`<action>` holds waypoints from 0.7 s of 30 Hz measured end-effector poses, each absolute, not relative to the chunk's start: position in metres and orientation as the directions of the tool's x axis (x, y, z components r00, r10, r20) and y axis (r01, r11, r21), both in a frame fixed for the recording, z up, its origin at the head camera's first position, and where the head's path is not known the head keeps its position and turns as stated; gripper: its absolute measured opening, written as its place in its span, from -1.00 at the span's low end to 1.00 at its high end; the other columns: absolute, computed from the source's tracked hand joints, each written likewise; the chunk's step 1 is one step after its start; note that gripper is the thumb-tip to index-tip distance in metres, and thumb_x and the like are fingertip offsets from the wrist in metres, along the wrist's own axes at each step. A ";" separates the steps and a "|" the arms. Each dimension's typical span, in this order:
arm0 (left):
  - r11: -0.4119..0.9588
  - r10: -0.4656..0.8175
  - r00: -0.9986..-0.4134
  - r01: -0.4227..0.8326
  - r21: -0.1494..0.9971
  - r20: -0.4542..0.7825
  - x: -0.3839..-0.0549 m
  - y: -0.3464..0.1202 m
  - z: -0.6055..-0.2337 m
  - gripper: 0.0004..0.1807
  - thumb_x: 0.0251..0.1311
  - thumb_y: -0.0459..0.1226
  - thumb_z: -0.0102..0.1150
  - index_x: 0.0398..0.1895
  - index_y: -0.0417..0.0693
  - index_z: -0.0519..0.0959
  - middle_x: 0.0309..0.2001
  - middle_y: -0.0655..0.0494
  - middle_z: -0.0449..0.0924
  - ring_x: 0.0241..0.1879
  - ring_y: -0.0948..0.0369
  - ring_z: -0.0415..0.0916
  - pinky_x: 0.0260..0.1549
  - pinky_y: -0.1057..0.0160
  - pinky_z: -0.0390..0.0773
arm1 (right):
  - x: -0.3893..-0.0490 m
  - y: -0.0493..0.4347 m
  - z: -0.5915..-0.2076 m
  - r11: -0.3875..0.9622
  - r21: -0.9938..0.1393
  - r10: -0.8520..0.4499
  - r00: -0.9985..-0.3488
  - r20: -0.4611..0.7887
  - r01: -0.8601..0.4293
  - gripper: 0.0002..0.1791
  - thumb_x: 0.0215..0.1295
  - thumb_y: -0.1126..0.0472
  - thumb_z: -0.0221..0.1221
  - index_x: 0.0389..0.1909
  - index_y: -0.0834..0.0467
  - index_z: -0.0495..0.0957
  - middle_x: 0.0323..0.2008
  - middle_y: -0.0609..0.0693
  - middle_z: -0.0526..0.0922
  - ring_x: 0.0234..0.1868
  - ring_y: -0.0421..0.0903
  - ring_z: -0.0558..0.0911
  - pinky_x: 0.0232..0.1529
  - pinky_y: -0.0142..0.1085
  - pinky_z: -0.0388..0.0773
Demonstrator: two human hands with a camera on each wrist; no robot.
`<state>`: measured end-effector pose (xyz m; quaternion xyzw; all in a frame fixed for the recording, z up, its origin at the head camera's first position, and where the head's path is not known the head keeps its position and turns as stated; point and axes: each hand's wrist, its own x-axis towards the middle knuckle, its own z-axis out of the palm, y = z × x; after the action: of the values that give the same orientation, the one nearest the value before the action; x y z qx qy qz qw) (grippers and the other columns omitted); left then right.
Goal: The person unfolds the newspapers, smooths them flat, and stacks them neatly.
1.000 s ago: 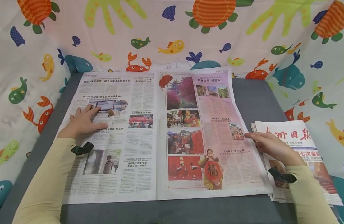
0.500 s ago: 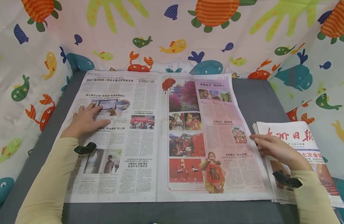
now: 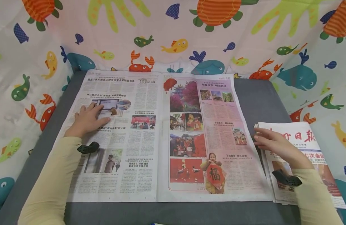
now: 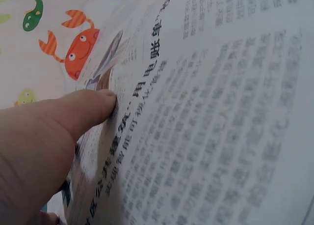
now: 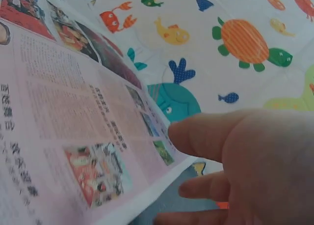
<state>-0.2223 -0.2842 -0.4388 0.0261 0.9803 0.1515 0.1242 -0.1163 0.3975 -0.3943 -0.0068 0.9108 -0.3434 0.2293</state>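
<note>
Two bare hands are at a big open newspaper (image 3: pixel 160 137). The left hand (image 3: pixel 88 120) rests on the left page with its fingers spread, holding nothing. The right hand (image 3: pixel 282 150) is loose too, with nothing pinched. Its fingertips are just beside the paper's right edge; I can't tell if they touch it.

My guess is that this step is getting the paper flat and straight. The next move probably calls for the left hand to press softly while the right one pinches that thin edge, or lets it be if it is flat enough.

So the newspaper lies under the left hand and to the left of the right hand. A pile of folded newspapers (image 3: pixel 305 134) sits under and around the right hand. Below is a gray table (image 3: pixel 175 214), and behind hangs a cloth with sea animals (image 3: pixel 111 37).
</note>
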 end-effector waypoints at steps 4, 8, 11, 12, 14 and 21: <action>0.951 0.123 -0.977 0.066 0.301 -0.172 -0.219 -0.262 -0.432 -0.17 0.39 0.09 0.09 0.53 -0.22 0.18 0.51 -0.54 -0.02 0.47 -0.59 -0.19 0.26 -0.65 -0.10 | -0.129 0.373 -0.385 0.820 -0.564 -0.139 -0.923 -0.358 0.095 -0.18 0.58 -0.09 -0.01 0.60 0.32 -0.01 0.46 0.53 0.20 0.36 0.54 0.39 0.18 0.37 0.46; 0.937 0.247 -0.958 0.198 0.289 -0.144 -0.215 -0.206 -0.423 -0.20 0.39 0.09 0.10 0.56 -0.11 0.20 0.54 -0.45 0.03 0.52 -0.53 -0.19 0.30 -0.62 -0.06 | -0.150 0.335 -0.382 0.855 -0.519 -0.184 -0.944 -0.275 -0.015 -0.18 0.54 -0.07 0.06 0.60 0.28 0.03 0.52 0.44 0.17 0.46 0.49 0.26 0.28 0.39 0.35; 0.912 0.341 -0.921 0.276 0.303 -0.189 -0.211 -0.161 -0.421 -0.14 0.39 0.15 0.09 0.63 0.01 0.12 0.61 -0.37 -0.10 0.56 -0.47 -0.25 0.35 -0.60 -0.09 | -0.166 0.307 -0.395 0.853 -0.501 -0.270 -0.946 -0.181 -0.147 -0.20 0.49 0.01 0.14 0.57 0.31 0.10 0.53 0.46 0.13 0.52 0.46 0.17 0.41 0.36 0.21; 0.905 0.362 -0.909 0.291 0.311 -0.205 -0.209 -0.148 -0.422 -0.12 0.39 0.17 0.09 0.64 0.03 0.09 0.62 -0.35 -0.13 0.57 -0.45 -0.27 0.37 -0.58 -0.11 | -0.171 0.298 -0.402 0.854 -0.485 -0.298 -0.942 -0.154 -0.191 -0.20 0.47 0.03 0.16 0.56 0.32 0.12 0.53 0.49 0.11 0.53 0.47 0.14 0.44 0.35 0.16; 0.898 0.382 -0.893 0.297 0.325 -0.238 -0.207 -0.129 -0.425 -0.10 0.38 0.20 0.08 0.66 0.08 0.04 0.64 -0.32 -0.21 0.59 -0.42 -0.33 0.39 -0.57 -0.15 | -0.178 0.285 -0.418 0.866 -0.432 -0.333 -0.935 -0.125 -0.251 -0.19 0.45 0.01 0.18 0.55 0.32 0.15 0.52 0.51 0.08 0.53 0.50 0.11 0.47 0.35 0.11; 0.923 0.345 -0.888 0.263 0.281 -0.305 -0.210 -0.105 -0.439 -0.07 0.37 0.30 0.00 0.67 0.22 -0.05 0.67 -0.22 -0.34 0.60 -0.40 -0.44 0.43 -0.53 -0.22 | -0.186 0.273 -0.452 0.926 -0.295 -0.293 -0.940 -0.176 -0.234 -0.11 0.45 -0.20 0.09 0.61 0.19 0.07 0.58 0.45 -0.05 0.57 0.51 -0.06 0.41 0.50 -0.04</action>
<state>-0.2098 -0.1045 -0.4389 0.1575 0.9645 0.1166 0.1771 -0.1858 0.2728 -0.4523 -0.1350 0.9753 -0.1362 0.1092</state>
